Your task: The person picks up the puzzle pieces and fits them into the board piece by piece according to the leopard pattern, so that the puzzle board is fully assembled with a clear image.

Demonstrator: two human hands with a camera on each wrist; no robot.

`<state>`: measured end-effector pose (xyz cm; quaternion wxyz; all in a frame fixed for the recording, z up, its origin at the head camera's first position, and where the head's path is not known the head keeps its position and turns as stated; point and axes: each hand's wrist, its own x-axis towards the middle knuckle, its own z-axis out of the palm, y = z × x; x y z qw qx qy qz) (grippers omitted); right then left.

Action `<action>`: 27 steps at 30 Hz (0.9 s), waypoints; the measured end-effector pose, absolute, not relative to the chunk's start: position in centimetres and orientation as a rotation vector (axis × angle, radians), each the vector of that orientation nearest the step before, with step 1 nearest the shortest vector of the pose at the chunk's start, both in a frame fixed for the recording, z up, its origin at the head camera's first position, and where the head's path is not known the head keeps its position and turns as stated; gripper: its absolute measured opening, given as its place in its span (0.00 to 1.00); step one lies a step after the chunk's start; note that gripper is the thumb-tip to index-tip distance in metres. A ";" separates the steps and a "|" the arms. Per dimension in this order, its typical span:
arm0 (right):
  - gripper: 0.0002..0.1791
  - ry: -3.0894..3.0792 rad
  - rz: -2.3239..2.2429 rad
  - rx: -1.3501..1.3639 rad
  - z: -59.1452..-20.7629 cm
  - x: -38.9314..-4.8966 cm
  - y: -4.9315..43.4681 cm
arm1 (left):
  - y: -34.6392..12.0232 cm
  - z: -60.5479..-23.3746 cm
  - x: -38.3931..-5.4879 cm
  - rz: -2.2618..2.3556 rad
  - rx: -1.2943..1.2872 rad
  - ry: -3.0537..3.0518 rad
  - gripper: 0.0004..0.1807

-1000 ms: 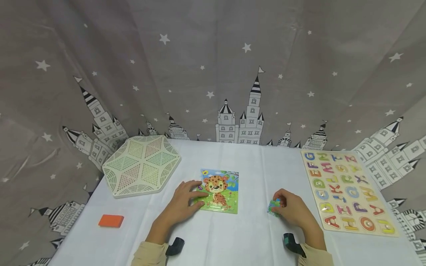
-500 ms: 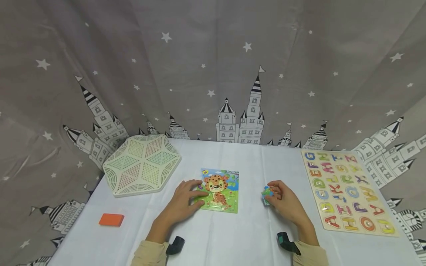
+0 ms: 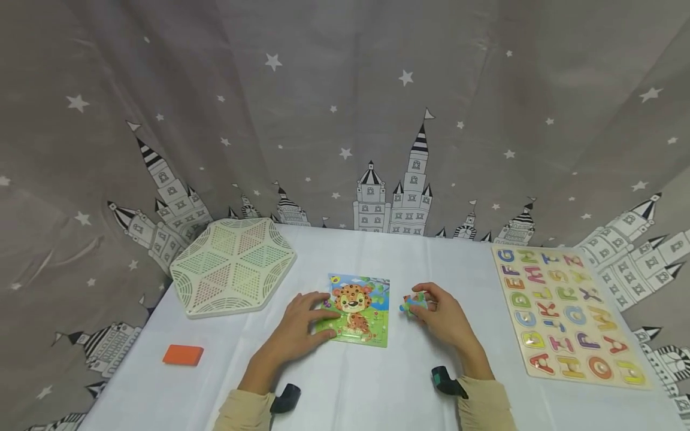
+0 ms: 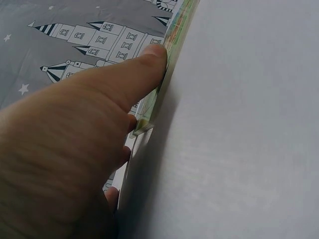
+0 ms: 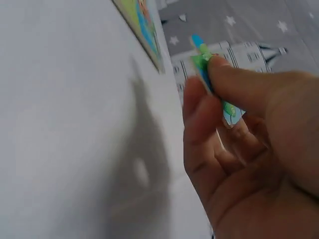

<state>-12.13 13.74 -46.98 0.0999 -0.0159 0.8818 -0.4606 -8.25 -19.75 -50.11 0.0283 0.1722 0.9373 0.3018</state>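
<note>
A square jigsaw puzzle (image 3: 366,308) with a spotted leopard cub on it lies flat in mid-table in the head view. My left hand (image 3: 302,323) rests at its left side, fingers spread along that edge. In the left wrist view the thumb touches the edge of the puzzle (image 4: 174,45). Between thumb and fingers, my right hand (image 3: 444,314) pinches a small blue-green jigsaw piece (image 3: 414,304), just right of the puzzle. The right wrist view shows this jigsaw piece (image 5: 202,62) raised over the cloth, partly hidden by the thumb and fingers.
A wooden alphabet board (image 3: 566,317) with knobbed letters lies at the right. At the back left sits a cream hexagonal game board (image 3: 234,266). An orange block (image 3: 183,355) lies at the front left. A grey castle-print curtain (image 3: 323,120) hangs behind the white-covered table (image 3: 377,389).
My right hand has moved left and slightly away from me with the jigsaw piece, closer to the puzzle. The left hand stays at the puzzle's left edge.
</note>
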 end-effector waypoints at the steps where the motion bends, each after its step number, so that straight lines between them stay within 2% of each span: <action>1: 0.21 2.637 -1.333 -0.039 -46.8 -12.5 13.3 | -19.7 -50.1 -8.2 0.926 0.532 2.896 0.19; 6: 0.18 2.725 -1.211 -0.179 -46.1 -14.6 11.0 | -19.7 -50.0 -8.2 0.929 0.533 2.901 0.20; 13: 0.19 2.675 -1.089 -0.390 -46.1 -16.6 8.4 | -19.7 -49.9 -8.1 0.940 0.530 2.898 0.20; 20: 0.13 2.744 -1.013 -0.331 -46.6 -17.3 6.4 | -19.7 -49.9 -8.2 0.949 0.540 2.903 0.19; 27: 0.16 2.769 -0.969 -0.294 -47.1 -17.0 5.6 | -19.7 -49.9 -8.2 0.947 0.517 2.882 0.19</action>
